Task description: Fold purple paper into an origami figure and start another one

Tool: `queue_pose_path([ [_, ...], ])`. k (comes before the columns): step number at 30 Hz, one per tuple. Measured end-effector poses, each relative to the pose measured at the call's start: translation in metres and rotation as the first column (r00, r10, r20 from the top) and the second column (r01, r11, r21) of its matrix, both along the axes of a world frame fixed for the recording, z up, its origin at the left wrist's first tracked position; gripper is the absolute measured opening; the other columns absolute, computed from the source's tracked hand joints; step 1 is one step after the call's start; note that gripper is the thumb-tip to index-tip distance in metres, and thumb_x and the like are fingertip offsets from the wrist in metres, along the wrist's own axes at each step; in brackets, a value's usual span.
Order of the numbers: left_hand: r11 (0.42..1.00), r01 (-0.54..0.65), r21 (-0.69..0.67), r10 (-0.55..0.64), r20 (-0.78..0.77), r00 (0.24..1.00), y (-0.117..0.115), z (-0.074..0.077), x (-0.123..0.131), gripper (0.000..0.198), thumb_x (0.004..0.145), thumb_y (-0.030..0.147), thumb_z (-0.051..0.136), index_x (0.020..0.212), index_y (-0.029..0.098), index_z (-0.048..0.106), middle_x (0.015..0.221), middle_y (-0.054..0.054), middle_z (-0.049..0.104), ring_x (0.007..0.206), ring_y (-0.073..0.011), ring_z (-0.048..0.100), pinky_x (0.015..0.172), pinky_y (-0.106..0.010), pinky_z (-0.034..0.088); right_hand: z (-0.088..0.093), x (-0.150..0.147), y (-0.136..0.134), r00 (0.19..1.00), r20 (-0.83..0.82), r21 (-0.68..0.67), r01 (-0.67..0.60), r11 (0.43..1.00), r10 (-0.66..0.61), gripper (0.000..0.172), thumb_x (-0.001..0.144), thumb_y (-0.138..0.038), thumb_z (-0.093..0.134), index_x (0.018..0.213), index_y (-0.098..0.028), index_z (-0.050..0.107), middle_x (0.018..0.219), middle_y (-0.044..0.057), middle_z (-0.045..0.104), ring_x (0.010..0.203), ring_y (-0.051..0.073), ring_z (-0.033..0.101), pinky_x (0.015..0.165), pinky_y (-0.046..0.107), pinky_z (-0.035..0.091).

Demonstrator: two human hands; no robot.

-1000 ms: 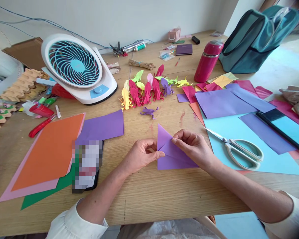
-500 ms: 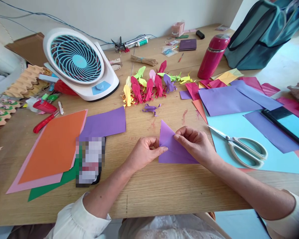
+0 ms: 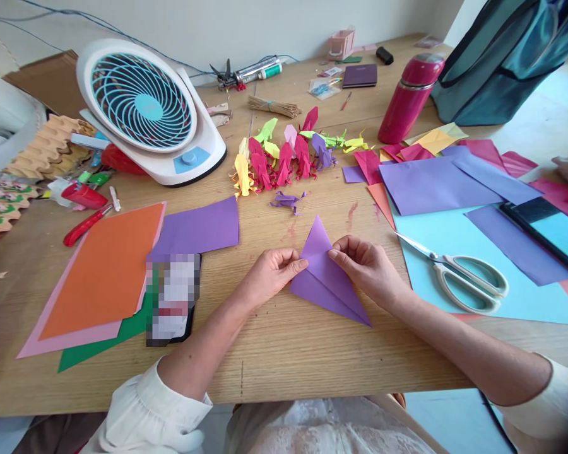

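Note:
A folded purple paper [image 3: 329,284] hangs between my hands just above the wooden table, one point facing away from me and another toward the lower right. Its left edge is pinched between thumb and fingers of my left hand [image 3: 277,272]. My right hand [image 3: 366,265] pinches the right edge, thumb on top. A crease runs diagonally across the lower part. Beyond it lies a small purple folded paper figure [image 3: 288,202], with a group of red, yellow, green and purple figures [image 3: 284,162] behind.
Scissors [image 3: 454,274] rest on light blue paper [image 3: 421,252] at the right, near purple sheets [image 3: 438,184] and a red bottle [image 3: 411,98]. At the left are orange paper [image 3: 101,271], a phone [image 3: 173,299] and a fan [image 3: 151,113] on the table [image 3: 274,366].
The purple paper has turned, its top point shifting right and its lower right corner swinging toward me. Both hands still pinch it. The view has shifted slightly.

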State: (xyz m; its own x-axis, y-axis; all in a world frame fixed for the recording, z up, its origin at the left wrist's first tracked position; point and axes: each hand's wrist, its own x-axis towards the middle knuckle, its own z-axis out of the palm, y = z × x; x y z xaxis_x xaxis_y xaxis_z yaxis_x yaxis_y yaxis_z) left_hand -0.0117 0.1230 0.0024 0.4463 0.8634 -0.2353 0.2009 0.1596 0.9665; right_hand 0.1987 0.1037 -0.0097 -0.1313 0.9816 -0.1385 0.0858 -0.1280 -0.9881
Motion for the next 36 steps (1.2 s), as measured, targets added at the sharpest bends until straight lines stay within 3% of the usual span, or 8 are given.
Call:
queue_pose_path([
  [6, 0.999, -0.011, -0.030, 0.012, 0.033, 0.999, -0.009, 0.001, 0.009, 0.038, 0.076, 0.032, 0.077, 0.106, 0.016, 0.059, 0.094, -0.004, 0.070, 0.085, -0.0181, 0.067, 0.075, -0.029, 0.052, 0.002, -0.003, -0.002, 0.997, 0.076, 0.044, 0.010, 0.999, -0.013, 0.028, 0.086, -0.047, 0.060, 0.082, -0.020, 0.058, 0.069, -0.001, 0.056, 0.058, 0.013, 0.045, 0.052, 0.027, 0.034],
  [11, 0.978, -0.038, 0.207, 0.085, -0.226, 0.970, -0.009, -0.003, 0.008, 0.038, 0.082, 0.024, 0.071, 0.114, 0.020, 0.050, 0.076, 0.004, 0.065, 0.069, -0.0143, 0.063, 0.069, -0.028, 0.051, 0.000, 0.000, 0.003, 0.854, 0.515, 0.303, -0.099, 0.948, -0.075, 0.016, 0.087, -0.031, 0.059, 0.075, -0.021, 0.056, 0.073, 0.001, 0.059, 0.067, 0.016, 0.051, 0.065, 0.031, 0.036],
  [13, 0.894, -0.031, 0.447, 0.206, -0.348, 0.914, -0.012, -0.005, 0.006, 0.039, 0.082, 0.020, 0.071, 0.115, 0.020, 0.050, 0.082, 0.002, 0.064, 0.077, -0.0158, 0.063, 0.078, -0.032, 0.052, -0.004, 0.002, 0.006, 0.729, 0.676, 0.348, -0.183, 0.919, -0.111, 0.013, 0.085, -0.026, 0.060, 0.074, -0.020, 0.056, 0.084, 0.004, 0.061, 0.077, 0.019, 0.055, 0.072, 0.034, 0.036],
  [15, 0.722, 0.040, 0.691, 0.327, -0.392, 0.860, -0.020, -0.005, 0.005, 0.033, 0.085, 0.017, 0.068, 0.115, 0.019, 0.054, 0.102, -0.006, 0.065, 0.099, -0.0204, 0.062, 0.092, -0.038, 0.050, -0.008, 0.004, 0.009, 0.638, 0.758, 0.348, -0.218, 0.912, -0.137, 0.011, 0.085, -0.023, 0.060, 0.075, -0.020, 0.057, 0.091, 0.006, 0.061, 0.083, 0.021, 0.057, 0.075, 0.035, 0.036],
  [18, 0.520, 0.315, 0.794, 0.212, -0.477, 0.853, -0.039, -0.007, 0.002, 0.018, 0.095, 0.015, 0.055, 0.111, 0.018, 0.062, 0.110, -0.008, 0.068, 0.105, -0.0205, 0.062, 0.096, -0.039, 0.050, -0.013, 0.005, 0.012, 0.581, 0.796, 0.356, -0.228, 0.906, -0.166, 0.011, 0.086, -0.023, 0.059, 0.076, -0.020, 0.056, 0.093, 0.007, 0.061, 0.084, 0.022, 0.057, 0.073, 0.035, 0.035],
  [21, 0.372, 0.507, 0.778, 0.075, -0.569, 0.819, -0.058, -0.011, -0.001, 0.032, 0.097, 0.016, 0.051, 0.128, 0.013, 0.058, 0.127, -0.011, 0.066, 0.125, -0.0224, 0.056, 0.106, -0.038, 0.048, -0.015, 0.006, 0.013, 0.549, 0.814, 0.372, -0.246, 0.895, -0.188, 0.011, 0.086, -0.024, 0.059, 0.077, -0.020, 0.054, 0.092, 0.007, 0.061, 0.083, 0.022, 0.057, 0.072, 0.035, 0.035],
  [24, 0.314, 0.638, 0.703, 0.030, -0.680, 0.733, -0.068, -0.014, -0.002, 0.036, 0.098, 0.021, 0.051, 0.132, 0.011, 0.057, 0.137, -0.011, 0.061, 0.129, -0.0240, 0.053, 0.110, -0.039, 0.046, -0.019, 0.006, 0.013, 0.537, 0.817, 0.388, -0.242, 0.889, -0.210, 0.008, 0.086, -0.025, 0.059, 0.082, -0.021, 0.053, 0.095, 0.007, 0.062, 0.085, 0.024, 0.058, 0.073, 0.035, 0.035],
  [36, 0.271, 0.836, 0.477, -0.003, -0.868, 0.496, -0.071, -0.005, -0.001, 0.057, 0.096, 0.044, 0.054, 0.147, 0.020, 0.045, 0.155, -0.006, 0.044, 0.134, -0.0302, 0.047, 0.109, -0.044, 0.040, -0.021, 0.006, 0.013, 0.562, 0.797, 0.404, -0.221, 0.888, -0.223, 0.011, 0.086, -0.025, 0.057, 0.094, -0.022, 0.049, 0.099, 0.008, 0.062, 0.092, 0.026, 0.058, 0.079, 0.036, 0.037],
])
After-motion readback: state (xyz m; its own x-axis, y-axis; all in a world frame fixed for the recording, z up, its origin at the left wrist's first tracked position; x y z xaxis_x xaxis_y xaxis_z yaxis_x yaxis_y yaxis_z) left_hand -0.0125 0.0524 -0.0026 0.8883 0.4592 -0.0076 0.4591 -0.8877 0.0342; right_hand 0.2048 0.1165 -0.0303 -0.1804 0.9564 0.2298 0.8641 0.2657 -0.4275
